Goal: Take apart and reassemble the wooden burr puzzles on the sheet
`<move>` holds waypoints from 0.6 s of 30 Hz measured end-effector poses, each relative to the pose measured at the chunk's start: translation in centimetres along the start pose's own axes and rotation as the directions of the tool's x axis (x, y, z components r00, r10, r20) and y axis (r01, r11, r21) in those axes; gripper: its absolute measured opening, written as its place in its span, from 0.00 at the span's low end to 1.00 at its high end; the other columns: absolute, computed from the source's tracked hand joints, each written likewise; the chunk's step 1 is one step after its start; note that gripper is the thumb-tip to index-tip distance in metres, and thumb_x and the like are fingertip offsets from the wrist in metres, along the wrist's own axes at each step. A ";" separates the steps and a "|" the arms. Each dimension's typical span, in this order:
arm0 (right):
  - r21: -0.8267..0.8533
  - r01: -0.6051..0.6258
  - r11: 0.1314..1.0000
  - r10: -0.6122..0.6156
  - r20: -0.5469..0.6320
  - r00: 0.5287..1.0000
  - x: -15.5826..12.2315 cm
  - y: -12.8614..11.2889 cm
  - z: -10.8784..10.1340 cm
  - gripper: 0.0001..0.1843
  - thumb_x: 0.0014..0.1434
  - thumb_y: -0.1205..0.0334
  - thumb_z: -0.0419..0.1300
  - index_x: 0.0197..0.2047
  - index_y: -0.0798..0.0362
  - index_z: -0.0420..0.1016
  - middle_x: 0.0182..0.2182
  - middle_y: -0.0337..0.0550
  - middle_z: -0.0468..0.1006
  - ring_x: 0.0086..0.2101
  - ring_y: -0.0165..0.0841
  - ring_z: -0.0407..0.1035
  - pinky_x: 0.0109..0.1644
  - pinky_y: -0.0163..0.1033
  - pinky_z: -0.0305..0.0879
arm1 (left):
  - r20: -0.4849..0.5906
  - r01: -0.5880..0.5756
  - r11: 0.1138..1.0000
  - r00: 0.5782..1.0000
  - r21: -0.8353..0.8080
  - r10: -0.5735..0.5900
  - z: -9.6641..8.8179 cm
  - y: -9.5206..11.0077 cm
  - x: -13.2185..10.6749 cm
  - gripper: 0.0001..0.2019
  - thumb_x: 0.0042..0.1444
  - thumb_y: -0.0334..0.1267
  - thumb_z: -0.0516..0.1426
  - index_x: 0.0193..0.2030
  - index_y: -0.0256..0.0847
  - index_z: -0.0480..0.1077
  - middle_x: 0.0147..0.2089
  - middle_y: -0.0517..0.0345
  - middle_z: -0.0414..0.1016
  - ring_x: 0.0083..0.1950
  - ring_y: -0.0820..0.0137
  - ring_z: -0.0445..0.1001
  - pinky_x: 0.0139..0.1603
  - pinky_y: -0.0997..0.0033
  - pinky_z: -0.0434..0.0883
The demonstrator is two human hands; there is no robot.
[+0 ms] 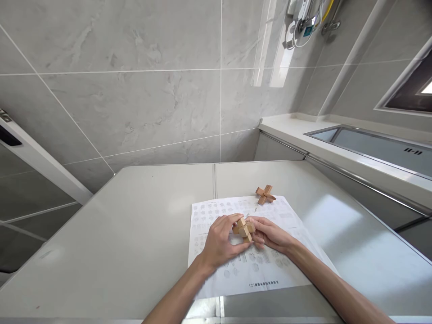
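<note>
Both my hands hold a small wooden burr puzzle point(244, 228) of interlocked blocks just above a printed instruction sheet point(216, 211). My left hand point(221, 243) curls its fingers round the puzzle's left side. My right hand point(272, 235) pinches its right side with closed fingers. A second assembled wooden cross puzzle point(265, 194) lies on the sheet's far edge, beyond my hands and untouched.
The sheet lies on a pale grey table point(135, 234) set against a tiled wall. A white counter with a steel sink point(378, 144) runs along the right. A white door frame point(37, 157) slants at the left. A wall heater with hoses point(303, 22) hangs top right.
</note>
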State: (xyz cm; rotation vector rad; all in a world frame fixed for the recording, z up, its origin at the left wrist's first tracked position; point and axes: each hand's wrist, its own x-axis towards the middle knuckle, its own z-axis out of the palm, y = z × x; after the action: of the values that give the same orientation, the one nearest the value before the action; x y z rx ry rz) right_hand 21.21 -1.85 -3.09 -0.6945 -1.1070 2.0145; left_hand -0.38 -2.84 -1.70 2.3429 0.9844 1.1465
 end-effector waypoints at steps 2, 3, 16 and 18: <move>-0.013 0.009 1.000 -0.009 0.005 1.000 0.0 0.0 0.0 0.23 0.67 0.39 0.67 0.38 0.53 0.76 0.21 0.31 0.63 0.20 0.25 0.50 0.24 0.31 0.65 | -0.005 0.000 1.000 1.000 -0.006 0.000 0.0 0.0 0.0 0.34 0.54 0.43 0.73 0.65 0.51 0.66 0.56 0.54 0.82 0.48 0.59 0.81 0.51 0.54 0.78; -0.018 0.012 1.000 -0.012 0.010 1.000 0.0 0.0 0.0 0.23 0.67 0.39 0.66 0.38 0.53 0.76 0.21 0.31 0.63 0.20 0.25 0.51 0.24 0.31 0.65 | -0.002 0.004 1.000 1.000 -0.012 -0.004 0.0 0.0 0.0 0.34 0.54 0.44 0.73 0.65 0.51 0.66 0.56 0.54 0.82 0.49 0.59 0.81 0.51 0.54 0.78; 0.002 0.026 1.000 -0.027 0.030 0.999 0.1 0.3 -0.4 0.21 0.69 0.42 0.66 0.38 0.53 0.76 0.23 0.32 0.64 0.20 0.25 0.53 0.25 0.32 0.67 | 0.024 0.053 0.993 0.998 -0.101 -0.050 -0.1 0.3 0.2 0.30 0.56 0.44 0.71 0.63 0.50 0.67 0.57 0.53 0.81 0.56 0.57 0.81 0.58 0.54 0.78; -0.001 0.029 1.000 -0.029 0.027 0.999 0.0 0.2 -0.5 0.21 0.69 0.42 0.65 0.38 0.53 0.76 0.22 0.32 0.64 0.20 0.26 0.54 0.25 0.32 0.66 | 0.027 0.044 0.993 0.999 -0.114 -0.041 -0.3 0.4 0.2 0.31 0.55 0.45 0.71 0.64 0.50 0.66 0.57 0.53 0.80 0.55 0.58 0.81 0.57 0.55 0.79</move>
State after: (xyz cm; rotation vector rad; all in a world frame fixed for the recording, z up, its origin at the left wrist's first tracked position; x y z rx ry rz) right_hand 21.46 -1.68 -3.50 -0.6499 -1.1278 2.0041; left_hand -0.33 -2.93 -1.22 2.2304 0.9304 1.1241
